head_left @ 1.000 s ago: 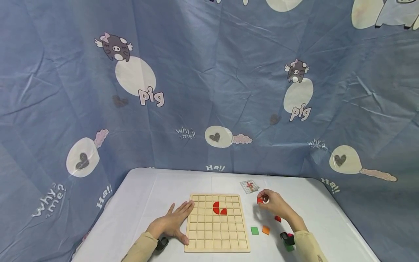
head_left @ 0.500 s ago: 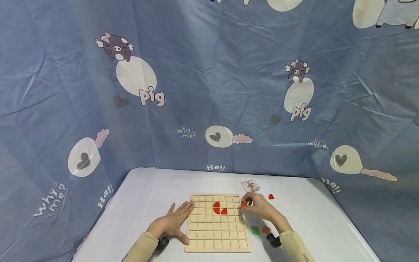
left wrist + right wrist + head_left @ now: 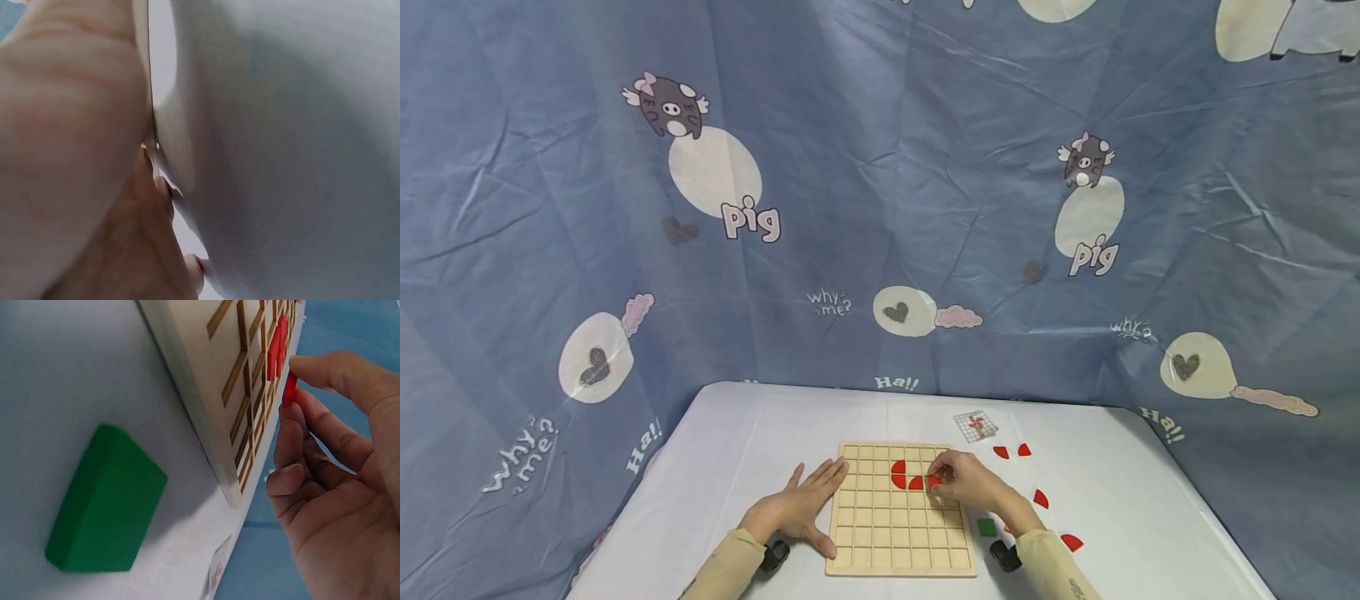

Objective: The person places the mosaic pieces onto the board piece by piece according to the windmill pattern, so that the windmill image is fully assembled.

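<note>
A square wooden grid board (image 3: 891, 537) lies on the white table. My left hand (image 3: 793, 510) rests with spread fingers along the board's left edge; the left wrist view shows mostly skin and pale cloth. Thumb and index finger of my right hand (image 3: 976, 485) pinch a small red piece (image 3: 289, 389) by its edges, over the board's upper right cells. In the head view this red piece sits just right of a red quarter-circle tile (image 3: 915, 483) set in the grid. Two more red quarter-circle tiles (image 3: 898, 475) lie in cells beside it, one above the other.
Several loose red quarter-circle tiles (image 3: 1071, 542) lie on the table right of the board. A green square block (image 3: 106, 506) sits near the board's right edge, under my right forearm. Behind stands a small gridded picture card (image 3: 976, 426) lying flat. A blue printed cloth (image 3: 895, 250) hangs beyond the table.
My right hand has carried the red piece leftward from the table near the card to over the board, uncovering loose red tiles. My left hand has stayed in place.
</note>
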{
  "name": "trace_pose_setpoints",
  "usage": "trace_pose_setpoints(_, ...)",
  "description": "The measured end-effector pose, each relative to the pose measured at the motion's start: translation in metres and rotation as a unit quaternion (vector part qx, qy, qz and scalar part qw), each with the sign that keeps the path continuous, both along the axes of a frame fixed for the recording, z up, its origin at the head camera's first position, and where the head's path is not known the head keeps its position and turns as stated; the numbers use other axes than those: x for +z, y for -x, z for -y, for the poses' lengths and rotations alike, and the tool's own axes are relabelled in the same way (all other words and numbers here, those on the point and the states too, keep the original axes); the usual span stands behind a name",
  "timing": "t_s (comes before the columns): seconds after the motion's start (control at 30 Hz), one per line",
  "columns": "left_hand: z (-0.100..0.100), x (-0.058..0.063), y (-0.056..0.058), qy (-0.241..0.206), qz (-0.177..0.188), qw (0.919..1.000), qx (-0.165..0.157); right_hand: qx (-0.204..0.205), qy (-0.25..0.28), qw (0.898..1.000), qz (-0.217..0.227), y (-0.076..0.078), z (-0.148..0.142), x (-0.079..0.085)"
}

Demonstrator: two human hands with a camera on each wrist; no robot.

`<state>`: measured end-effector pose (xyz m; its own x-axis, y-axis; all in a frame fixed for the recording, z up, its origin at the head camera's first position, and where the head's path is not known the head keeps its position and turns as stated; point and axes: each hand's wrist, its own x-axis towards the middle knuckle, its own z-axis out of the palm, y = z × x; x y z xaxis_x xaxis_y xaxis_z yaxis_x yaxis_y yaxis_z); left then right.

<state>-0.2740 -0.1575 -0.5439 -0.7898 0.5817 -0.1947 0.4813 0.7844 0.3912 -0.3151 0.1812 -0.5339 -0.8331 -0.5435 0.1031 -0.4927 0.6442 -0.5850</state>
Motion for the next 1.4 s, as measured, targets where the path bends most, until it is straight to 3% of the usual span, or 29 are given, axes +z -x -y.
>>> trace_pose_setpoints(0.47,0.001,-0.002,0.001,-0.007,0.003,1.0000,0.000,-0.003,-0.012,0.999,0.034,0.003,0.004,-0.010)
trace_pose_setpoints(0.93,0.000,-0.001,-0.001,-0.015,0.008,0.9999,0.001,0.002,0.004,0.999,0.046,0.012,0.002,-0.009)
trace_pose_setpoints(1.23,-0.002,0.001,0.000,-0.014,0.007,0.9999,0.002,-0.012,-0.001,1.000,0.014,0.007,0.005,-0.009)
trace_pose_setpoints(1.4,-0.002,0.000,0.000,-0.009,0.009,0.9999,0.006,-0.018,-0.005,1.000,0.017,0.006,0.007,-0.008)
